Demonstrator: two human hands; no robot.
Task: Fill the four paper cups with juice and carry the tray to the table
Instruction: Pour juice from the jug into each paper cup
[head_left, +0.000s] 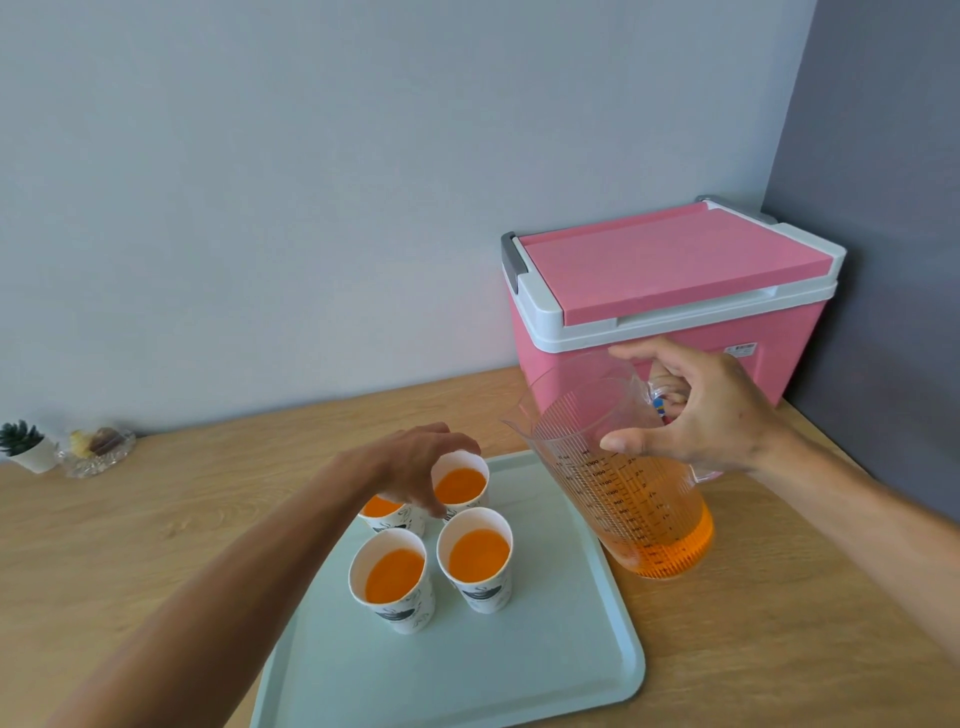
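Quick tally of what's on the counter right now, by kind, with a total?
Paper cups with juice: 4
Tray: 1
Pitcher: 1
Pink cooler: 1
Small potted plant: 1
Glass dish: 1
Total: 9

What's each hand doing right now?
Left hand: open, fingers over the far cups, gripping nothing.
Right hand: open beside the pitcher, not gripping.
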